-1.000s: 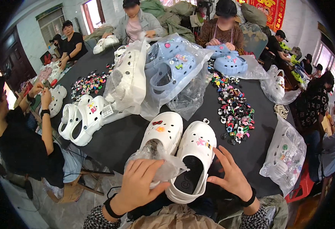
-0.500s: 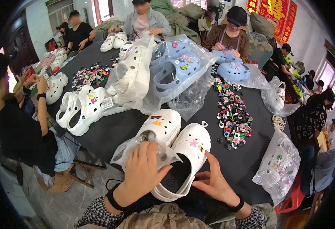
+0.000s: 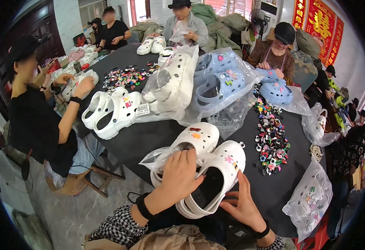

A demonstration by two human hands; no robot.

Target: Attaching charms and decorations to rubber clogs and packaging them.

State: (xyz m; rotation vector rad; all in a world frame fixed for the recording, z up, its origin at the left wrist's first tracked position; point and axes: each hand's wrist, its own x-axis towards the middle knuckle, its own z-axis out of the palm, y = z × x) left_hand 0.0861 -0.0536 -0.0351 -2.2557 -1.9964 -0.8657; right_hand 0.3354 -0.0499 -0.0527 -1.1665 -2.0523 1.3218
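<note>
Side by side in front of me sit two white clogs, the left clog point(image 3: 200, 137) and the right clog point(image 3: 232, 155), each with colourful charms on its toe. My left hand point(image 3: 177, 173) is closed on a clear plastic bag point(image 3: 154, 157), its fingertips hidden inside the left clog's opening. Part of the plastic spreads out left of the hand. My right hand point(image 3: 244, 204) has its fingers apart against the right clog's outer side and holds nothing. The right clog's dark insole shows.
Several loose charms point(image 3: 272, 141) lie in a heap on the black table point(image 3: 138, 150). Bagged blue clogs point(image 3: 224, 85), bagged white clogs point(image 3: 172, 83) and a white pair point(image 3: 118, 114) stand beyond. A bagged clog point(image 3: 309, 196) lies at right. Other people sit around the table.
My left hand has pushed the plastic further into the left clog, its fingers now bent down inside. My right hand stays beside the right clog. The view has swung left.
</note>
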